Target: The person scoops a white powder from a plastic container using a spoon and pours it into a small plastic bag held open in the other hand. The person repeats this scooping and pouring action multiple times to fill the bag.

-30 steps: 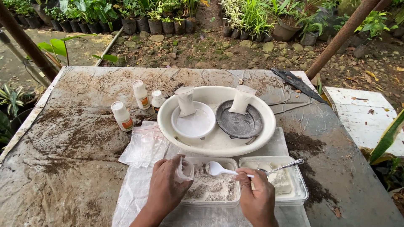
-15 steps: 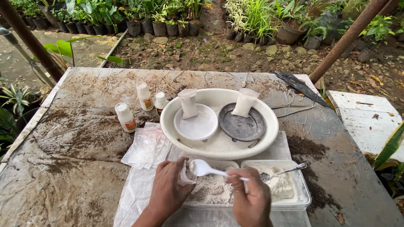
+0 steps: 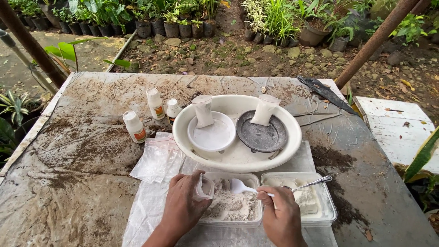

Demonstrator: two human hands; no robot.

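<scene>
My left hand (image 3: 180, 208) holds a small clear plastic bag (image 3: 202, 187) open over the left clear tray (image 3: 231, 206), which is filled with grey-white powder. A white plastic spoon (image 3: 241, 187) is gripped in my right hand (image 3: 281, 215), its bowl hovering over the powder just right of the bag. Next to it sits a second clear tray (image 3: 320, 201) of whiter powder with a metal spoon (image 3: 311, 183) resting in it.
A big white basin (image 3: 238, 160) behind the trays holds a white dish (image 3: 211, 132), a dark dish (image 3: 261, 134) and two filled powder bags. Three small white bottles (image 3: 135, 126) stand left of it, empty plastic bags (image 3: 155, 160) beside them. Potted plants line the far ground.
The white spoon went to the bag's mouth half a second ago and has now swung back right over the powder tray. The left hand kept the bag in place.
</scene>
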